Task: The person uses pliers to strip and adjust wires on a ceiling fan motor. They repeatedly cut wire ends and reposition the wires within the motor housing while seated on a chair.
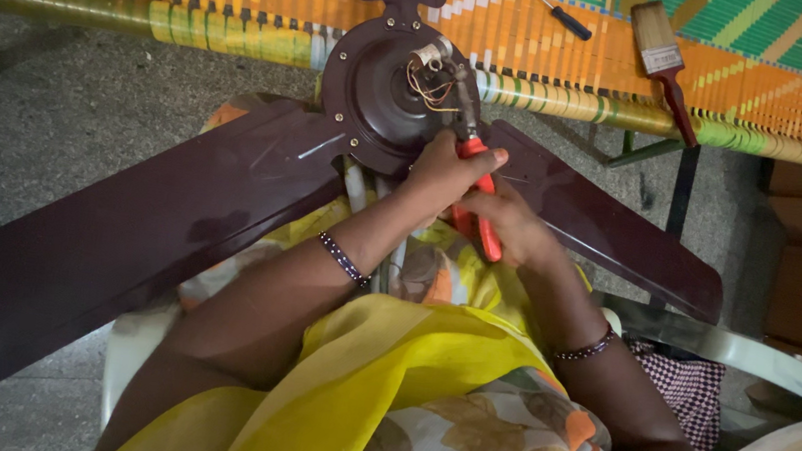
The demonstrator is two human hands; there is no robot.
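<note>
Fingers of left hand (448,165) and right hand (507,223) grip orange-handled pliers (474,189) at dark fan motor (385,103).

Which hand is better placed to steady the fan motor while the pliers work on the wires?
Probably the left hand. It lies right against the dark motor housing, beside the bare wires. The right hand is wrapped around the lower orange handles of the pliers, so it is occupied.
</note>
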